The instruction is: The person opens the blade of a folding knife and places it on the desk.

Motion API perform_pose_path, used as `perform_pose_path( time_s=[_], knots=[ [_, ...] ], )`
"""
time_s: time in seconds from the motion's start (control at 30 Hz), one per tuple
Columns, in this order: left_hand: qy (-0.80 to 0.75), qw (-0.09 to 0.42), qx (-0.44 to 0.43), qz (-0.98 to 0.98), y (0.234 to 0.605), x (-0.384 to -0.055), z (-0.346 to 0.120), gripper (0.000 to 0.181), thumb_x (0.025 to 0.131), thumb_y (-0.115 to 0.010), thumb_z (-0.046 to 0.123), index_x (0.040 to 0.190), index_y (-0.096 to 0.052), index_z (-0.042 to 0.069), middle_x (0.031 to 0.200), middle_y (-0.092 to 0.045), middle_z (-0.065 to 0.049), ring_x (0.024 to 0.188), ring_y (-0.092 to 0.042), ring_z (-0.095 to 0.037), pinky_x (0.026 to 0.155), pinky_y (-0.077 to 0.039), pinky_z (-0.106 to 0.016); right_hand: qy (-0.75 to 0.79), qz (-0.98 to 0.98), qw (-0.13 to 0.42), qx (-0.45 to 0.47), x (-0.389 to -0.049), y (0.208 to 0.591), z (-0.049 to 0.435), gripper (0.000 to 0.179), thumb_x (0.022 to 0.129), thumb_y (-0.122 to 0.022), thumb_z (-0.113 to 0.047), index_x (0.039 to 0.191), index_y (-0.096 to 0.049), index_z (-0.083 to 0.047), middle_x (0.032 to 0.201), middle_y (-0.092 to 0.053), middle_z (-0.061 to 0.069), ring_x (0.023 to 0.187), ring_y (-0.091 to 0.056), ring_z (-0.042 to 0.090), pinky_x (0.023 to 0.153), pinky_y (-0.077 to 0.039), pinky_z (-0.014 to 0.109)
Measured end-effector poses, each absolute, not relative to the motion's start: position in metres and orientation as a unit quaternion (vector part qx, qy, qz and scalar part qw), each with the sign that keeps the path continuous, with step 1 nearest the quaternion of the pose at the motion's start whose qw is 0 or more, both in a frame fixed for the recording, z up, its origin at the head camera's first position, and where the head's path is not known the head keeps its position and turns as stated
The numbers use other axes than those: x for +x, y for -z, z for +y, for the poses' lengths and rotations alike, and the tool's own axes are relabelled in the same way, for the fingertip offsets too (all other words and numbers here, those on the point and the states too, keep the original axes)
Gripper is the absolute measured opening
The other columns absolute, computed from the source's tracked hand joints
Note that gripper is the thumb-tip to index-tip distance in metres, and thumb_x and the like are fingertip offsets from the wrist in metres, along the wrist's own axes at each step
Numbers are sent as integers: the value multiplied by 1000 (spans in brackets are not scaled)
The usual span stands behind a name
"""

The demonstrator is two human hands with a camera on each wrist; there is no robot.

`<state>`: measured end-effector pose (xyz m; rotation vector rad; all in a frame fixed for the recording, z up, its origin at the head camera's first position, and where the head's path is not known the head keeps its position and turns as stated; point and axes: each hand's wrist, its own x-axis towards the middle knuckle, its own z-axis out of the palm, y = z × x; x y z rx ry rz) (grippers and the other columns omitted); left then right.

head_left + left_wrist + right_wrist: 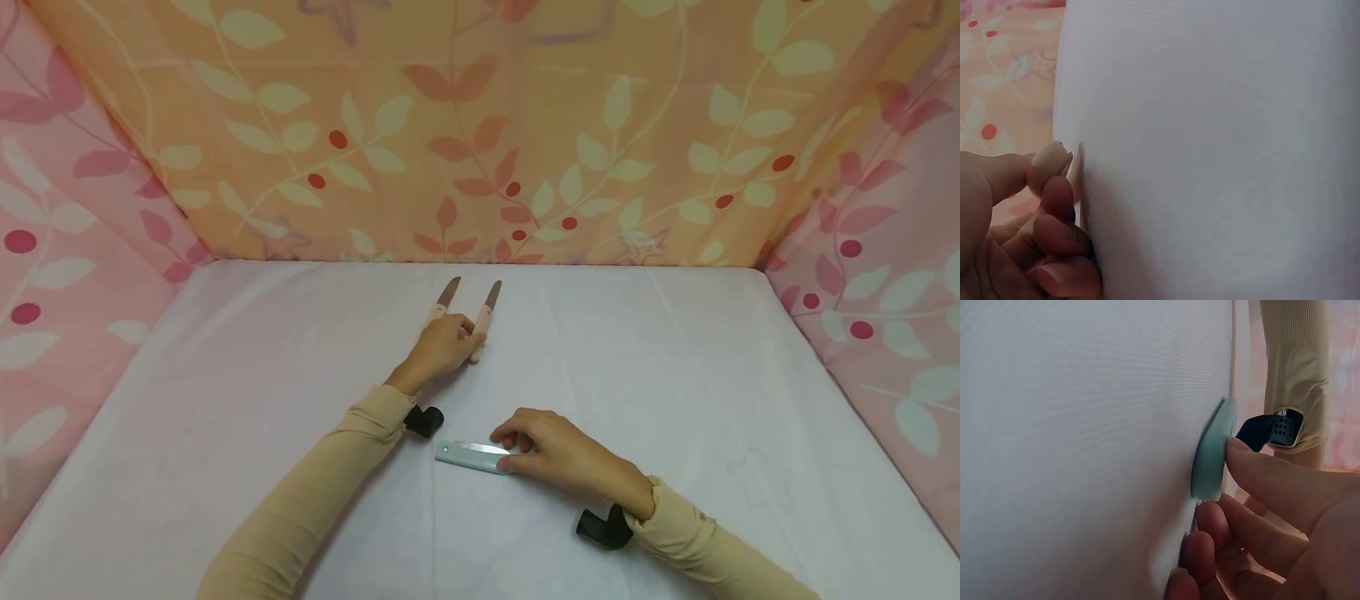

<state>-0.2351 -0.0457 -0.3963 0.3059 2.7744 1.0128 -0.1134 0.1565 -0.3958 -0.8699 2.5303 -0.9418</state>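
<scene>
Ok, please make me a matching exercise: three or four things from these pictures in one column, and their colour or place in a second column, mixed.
Things:
1. left hand
2. right hand
3. green knife
4. tablecloth

Descriptions:
A. white, covers the table
B. lies near the front, under fingers
C. rests on two pink-handled knives at the back
D. touches the pale green handle

Pairs: 1-C, 2-D, 3-B, 4-A

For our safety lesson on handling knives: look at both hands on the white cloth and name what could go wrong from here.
1. The left hand rests on the handles of two pink-handled knives at once; one could slip or twist, bringing a blade toward the fingers.
2. The right hand pinches the green knife flat on the white cloth; if its fingers are near the edge, they might get cut while lifting.
3. The cloth could bunch, shifting the knives.
</scene>
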Motion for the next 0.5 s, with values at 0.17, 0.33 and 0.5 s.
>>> perform_pose_path(
  time_s=[0.17,0.33,0.5],
  knots=[
    [-327,81,101,936,396,-234,-47,36,98,-61,31,117,-65,0,85,-66,-10,76,-58,-20,68,-45,-30,322,882,157,-307,-113,395,156,26,88,-75,-20,112,-73,-9,91,-65,-6,83,-56,4,74,-46,19],
    [-324,86,96,937,395,-232,-48,38,98,-62,30,121,-63,0,87,-65,-11,76,-57,-20,69,-45,-30,323,878,170,-309,-113,394,154,26,88,-75,-18,112,-73,-9,88,-62,-6,81,-54,3,74,-45,19],
    [-338,81,90,933,394,-229,-50,35,96,-63,29,120,-63,3,78,-60,-7,70,-54,-18,63,-41,-26,322,878,171,-310,-112,394,153,26,88,-76,-18,111,-73,-8,87,-59,-5,79,-52,2,72,-45,18]
  ],
)
